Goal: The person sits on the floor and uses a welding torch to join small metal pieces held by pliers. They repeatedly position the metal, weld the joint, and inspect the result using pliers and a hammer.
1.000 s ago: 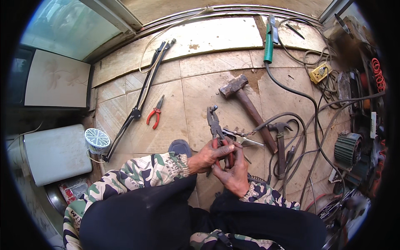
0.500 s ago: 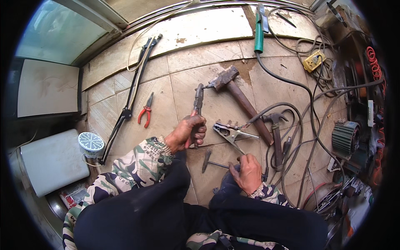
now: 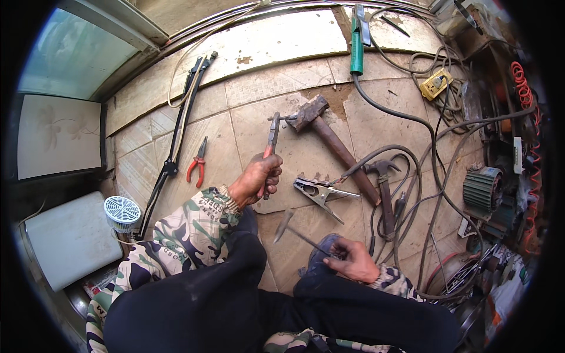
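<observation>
My left hand (image 3: 254, 179) is closed around the red handles of a pair of pliers (image 3: 272, 136). The plier jaws grip a small metal piece (image 3: 282, 117), whose far end meets the head of a sledgehammer (image 3: 307, 113) lying on the floor. Near my right knee, my right hand (image 3: 356, 263) is closed on the thin handle of a small chipping hammer (image 3: 283, 226); its head is slightly blurred and points away to the left. Between my hands and the sledgehammer's brown handle lies a metal spring clamp (image 3: 319, 193) on a cable.
Red-handled needle-nose pliers (image 3: 196, 166) and a folded black stand (image 3: 172, 159) lie to the left. Right of the clamp are a claw hammer (image 3: 386, 200) and tangled cables (image 3: 421, 235). A green-handled electrode holder (image 3: 357, 50) lies far off, a yellow socket box (image 3: 436, 83) beyond the cables.
My right hand has drawn back from the clamp's handle, and the chipping hammer in it has swung to a new angle. The pliers in my left hand have rotated slightly. The whole view has shifted a little.
</observation>
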